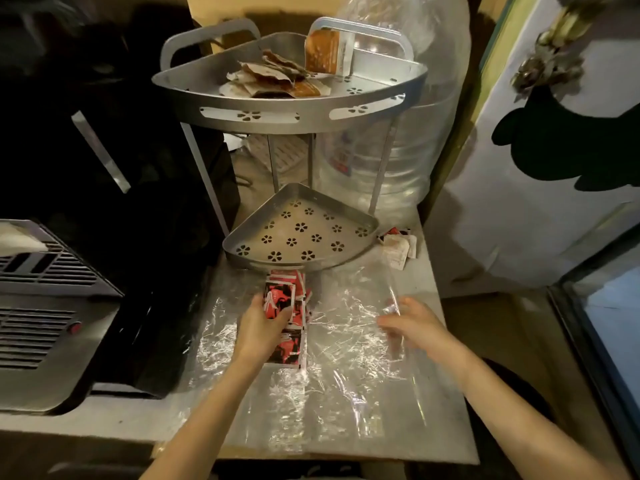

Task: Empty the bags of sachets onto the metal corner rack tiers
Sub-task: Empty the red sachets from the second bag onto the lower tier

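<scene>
Sachets, red/black (289, 327), lie in a stack on the grey surface (429, 427), just in front of the corner rack's lower tier (239, 252). Left hand (261, 329) grips the top of that stack, fingers curled round a few packets w/ thumb on the near side. Stack sits at the edge of a crinkly clear plastic bag (346, 348) spread flat over the surface. Right hand (412, 318) is motion-blurred over the bag's right part; fingers look spread and relaxed, can't tell if they touch or pinch the plastic. Lower tier is bare metal w/ flower-shaped holes. Upper tier (287, 116) holds a loose pile of brown/beige sachets (273, 77), plus one orange-brown packet (323, 51) standing upright against the back rail. A few more sachets, white and red (398, 245), lie on the surface just right of the lower tier. Large clear water jug (408, 161) stands behind the rack on the right. Steel appliance w/ vent slots (41, 306) is at far left, well apart from the bag.
</scene>
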A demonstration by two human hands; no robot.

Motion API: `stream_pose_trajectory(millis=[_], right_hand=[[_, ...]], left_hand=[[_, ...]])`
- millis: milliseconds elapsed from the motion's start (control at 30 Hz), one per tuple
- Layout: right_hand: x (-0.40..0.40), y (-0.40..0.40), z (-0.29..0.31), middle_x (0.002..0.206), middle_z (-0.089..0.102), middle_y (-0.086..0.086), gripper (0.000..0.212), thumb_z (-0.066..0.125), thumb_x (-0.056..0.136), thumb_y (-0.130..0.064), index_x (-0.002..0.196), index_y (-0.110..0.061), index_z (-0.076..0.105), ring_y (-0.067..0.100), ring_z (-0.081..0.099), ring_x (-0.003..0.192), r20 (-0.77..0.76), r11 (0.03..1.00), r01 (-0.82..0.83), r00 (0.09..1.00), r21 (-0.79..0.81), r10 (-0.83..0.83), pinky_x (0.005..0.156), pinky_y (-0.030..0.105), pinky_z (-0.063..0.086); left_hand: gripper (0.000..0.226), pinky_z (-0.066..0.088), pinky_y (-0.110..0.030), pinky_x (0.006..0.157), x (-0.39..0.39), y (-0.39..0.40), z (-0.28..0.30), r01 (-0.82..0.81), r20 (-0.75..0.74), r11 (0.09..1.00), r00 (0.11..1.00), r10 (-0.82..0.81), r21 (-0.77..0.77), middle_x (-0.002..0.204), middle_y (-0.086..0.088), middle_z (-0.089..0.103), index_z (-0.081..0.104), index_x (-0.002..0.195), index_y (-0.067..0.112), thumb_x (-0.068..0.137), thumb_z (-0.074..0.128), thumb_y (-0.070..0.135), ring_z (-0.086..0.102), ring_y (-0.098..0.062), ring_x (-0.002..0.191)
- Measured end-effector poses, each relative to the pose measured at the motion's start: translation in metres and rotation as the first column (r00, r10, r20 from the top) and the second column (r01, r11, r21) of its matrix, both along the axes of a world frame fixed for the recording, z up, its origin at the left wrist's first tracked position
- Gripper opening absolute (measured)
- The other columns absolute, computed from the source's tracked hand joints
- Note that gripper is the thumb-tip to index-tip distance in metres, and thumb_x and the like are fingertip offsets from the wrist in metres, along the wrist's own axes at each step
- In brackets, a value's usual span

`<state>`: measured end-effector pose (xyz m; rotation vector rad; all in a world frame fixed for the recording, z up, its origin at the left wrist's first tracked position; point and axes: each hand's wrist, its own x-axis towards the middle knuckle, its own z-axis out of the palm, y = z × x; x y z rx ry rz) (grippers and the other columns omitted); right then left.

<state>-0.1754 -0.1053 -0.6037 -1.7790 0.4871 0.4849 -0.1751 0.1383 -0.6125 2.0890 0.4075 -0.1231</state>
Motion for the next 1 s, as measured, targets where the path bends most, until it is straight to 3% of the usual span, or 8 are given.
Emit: stream_pose_trajectory(millis=[100,267,333,433,533,700,900,1000], right_hand=[[-0.001,0.003,-0.01,0.089,0.067,0.008,0.043,0.076,0.07,-0.012,0.106,-0.009,0.053,0.018,0.066,0.073,0.045,0.976,-0.072,0.996,-0.206,0.082,0.065,0.031,0.053],[-0.001,0.007,-0.006,0.125,0.046,0.004,0.077,0.075,0.07,-0.027,0.132,-0.019,0.029,0.026,0.042,0.12,0.127,0.755,-0.164,0.942,-0.635,0.311,0.091,0.037,0.043],[0.005,0.01,-0.003,0.141,0.031,0.006,0.094,0.074,0.07,-0.031,0.142,-0.02,0.015,0.027,0.024,0.132,0.162,0.737,-0.156,0.926,-0.657,0.34,0.101,0.038,0.034],[0.02,0.017,0.003,0.152,0.019,0.004,0.082,0.065,0.079,-0.035,0.144,-0.018,0.018,0.025,0.01,0.139,0.204,0.688,-0.177,0.878,-0.704,0.434,0.11,0.038,0.023],[0.04,0.03,0.005,0.151,0.026,0.003,0.06,0.054,0.088,-0.031,0.141,-0.015,0.03,0.021,0.015,0.141,0.27,0.642,-0.215,0.776,-0.736,0.57,0.115,0.036,0.016],[0.062,0.048,-0.008,0.149,0.034,0.002,0.048,0.043,0.095,-0.025,0.141,-0.015,0.032,0.016,0.023,0.141,0.256,0.589,-0.265,0.713,-0.764,0.653,0.116,0.033,0.01],[0.07,0.047,-0.024,0.142,0.044,0.004,0.049,0.048,0.092,-0.026,0.138,-0.017,0.037,0.022,0.037,0.132,0.213,0.522,-0.247,0.711,-0.817,0.67,0.113,0.04,0.026],[0.072,0.048,-0.03,0.136,0.048,0.004,0.043,0.057,0.087,-0.021,0.13,-0.017,0.049,0.025,0.04,0.128,0.253,0.587,-0.242,0.73,-0.772,0.634,0.111,0.044,0.029]], left_hand=[[0.033,0.048,-0.025,0.063,-0.001,-0.003,-0.005,0.006,0.049,0.992,0.999,-0.012,0.125,0.097,-0.004,0.063,0.052,0.11,0.011,0.083,0.064,0.024,0.061,-0.016,0.077],[0.059,0.037,-0.04,0.101,-0.001,-0.001,-0.01,-0.006,0.195,0.91,0.977,-0.083,0.415,0.128,-0.011,0.047,0.041,0.131,0.009,0.08,0.066,0.026,0.042,-0.027,0.12],[0.054,0.035,-0.04,0.101,0.0,-0.006,-0.008,0.025,0.284,0.847,0.936,-0.206,0.531,0.128,-0.014,0.05,0.046,0.128,0.007,0.081,0.064,0.026,0.043,-0.031,0.12],[0.042,0.035,-0.043,0.103,0.007,-0.024,-0.008,0.134,0.3,0.75,0.86,-0.413,0.647,0.132,-0.011,0.053,0.052,0.124,0.012,0.088,0.05,0.034,0.044,-0.03,0.125],[0.052,0.007,-0.04,0.115,0.014,-0.048,-0.008,0.314,0.178,0.649,0.797,-0.577,0.693,0.15,0.0,0.028,0.03,0.141,0.021,0.094,0.016,0.04,0.012,-0.015,0.141],[0.065,-0.017,-0.036,0.112,0.022,-0.058,-0.026,0.428,-0.029,0.566,0.814,-0.58,0.705,0.155,0.002,-0.005,-0.008,0.142,0.021,0.084,-0.016,0.05,-0.018,-0.01,0.137],[0.071,-0.017,-0.037,0.112,0.019,-0.06,-0.029,0.447,-0.059,0.537,0.804,-0.591,0.715,0.149,0.001,-0.013,-0.007,0.143,0.017,0.081,-0.018,0.049,-0.019,-0.014,0.138],[0.071,-0.017,-0.037,0.112,0.019,-0.06,-0.029,0.456,-0.067,0.531,0.799,-0.597,0.714,0.15,0.0,-0.013,-0.009,0.143,0.017,0.08,-0.018,0.05,-0.019,-0.015,0.138]])
